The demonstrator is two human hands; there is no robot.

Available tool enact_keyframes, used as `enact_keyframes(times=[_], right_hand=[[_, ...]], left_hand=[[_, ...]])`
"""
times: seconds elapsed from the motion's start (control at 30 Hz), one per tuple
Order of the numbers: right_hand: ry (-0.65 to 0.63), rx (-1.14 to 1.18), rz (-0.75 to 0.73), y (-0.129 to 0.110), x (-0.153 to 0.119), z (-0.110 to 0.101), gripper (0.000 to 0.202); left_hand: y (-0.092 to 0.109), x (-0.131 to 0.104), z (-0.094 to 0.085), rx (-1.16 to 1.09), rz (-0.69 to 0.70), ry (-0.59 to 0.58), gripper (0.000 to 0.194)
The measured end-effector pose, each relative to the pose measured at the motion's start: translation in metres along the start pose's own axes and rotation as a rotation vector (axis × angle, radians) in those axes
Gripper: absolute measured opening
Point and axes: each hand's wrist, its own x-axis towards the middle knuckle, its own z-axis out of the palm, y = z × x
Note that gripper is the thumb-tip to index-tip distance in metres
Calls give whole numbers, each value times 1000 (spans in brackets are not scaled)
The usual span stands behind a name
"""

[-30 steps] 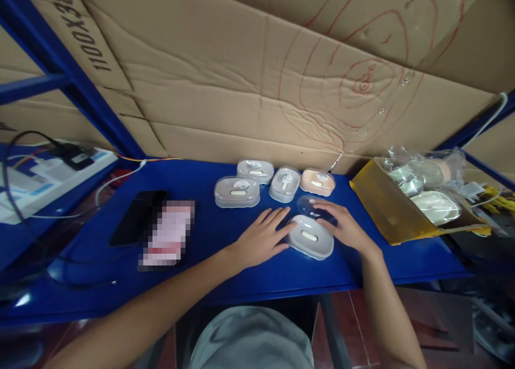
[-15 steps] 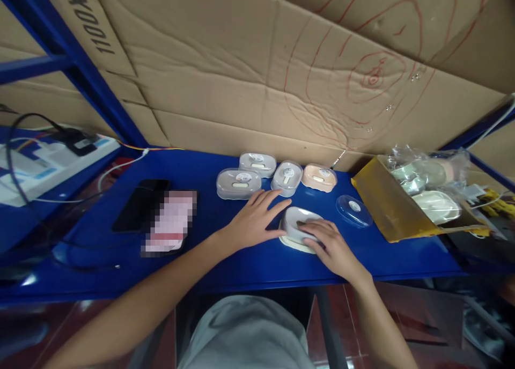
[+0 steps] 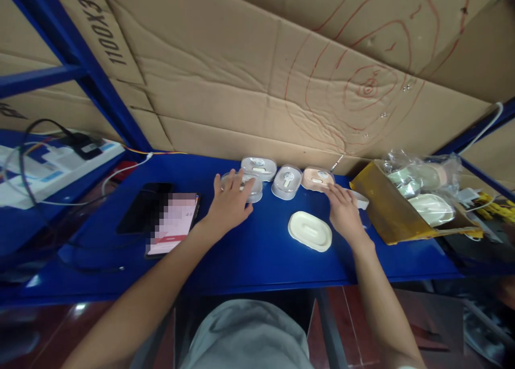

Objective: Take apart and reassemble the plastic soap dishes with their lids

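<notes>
Fingers spread, my left hand (image 3: 229,205) reaches over a clear-lidded grey soap box (image 3: 254,193) and partly covers it; whether it touches the lid is unclear. At the right, my right hand (image 3: 345,211) is closed round a pale grey soap dish (image 3: 361,199), mostly hidden behind the fingers. Its fingertips are close to a peach soap box (image 3: 316,179). Beneath that hand, part of a loose clear lid (image 3: 365,220) shows. Between the hands, a cream oval base (image 3: 309,231) with a recessed middle lies on the blue table.
Two more lidded soap boxes stand behind, a grey one (image 3: 259,169) and an upright-turned one (image 3: 287,182). A cardboard box (image 3: 386,224) of bagged parts is at right. Phones (image 3: 177,224), a power strip (image 3: 52,178) and cables lie left. Cardboard (image 3: 225,90) walls the back.
My right hand has lifted the grey soap dish off the cream base and carried it right, towards the loose lid. My left hand has moved left, onto the front soap box.
</notes>
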Motion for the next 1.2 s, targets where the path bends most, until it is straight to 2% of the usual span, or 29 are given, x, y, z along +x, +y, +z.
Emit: enact_keyframes(times=[0.1, 0.17, 0.23, 0.4, 0.53, 0.6, 0.73, 0.8, 0.87, 0.93, 1.03, 1.1, 1.2], right_hand=[[-125, 158, -171, -27, 45, 14, 82], [-190, 246, -219, -42, 67, 22, 78], [-219, 300, -238, -49, 76, 26, 67], [-154, 306, -247, -49, 62, 19, 52], [-97, 253, -196, -50, 56, 14, 45], [-57, 211, -132, -50, 59, 16, 43], [5, 167, -19, -47, 62, 19, 43], [-11, 176, -28, -46, 60, 18, 44], [-80, 212, -112, -47, 56, 16, 38], [-185, 273, -228, -49, 52, 13, 31], [-303, 348, -301, -54, 47, 10, 38], [-314, 361, -296, -57, 46, 9, 37], [-264, 361, -287, -60, 48, 10, 33]], left_hand=[[-9, 2, -3, -36, 10, -66, 60], [-8, 2, -7, -53, 44, -86, 54], [-5, 3, -10, -70, 69, -97, 49], [1, 3, -6, -174, 51, -69, 33], [3, 5, 0, -100, 40, 16, 32], [7, 5, -1, -91, 92, 17, 32], [18, -3, -9, -126, 262, -69, 24], [24, -10, -14, -115, 314, -109, 32], [26, -15, -17, -92, 335, -161, 36], [25, -17, -19, -82, 336, -206, 31], [22, -16, -19, -96, 317, -218, 19], [21, -15, -19, -110, 293, -208, 20], [21, -13, -17, -118, 246, -182, 23]])
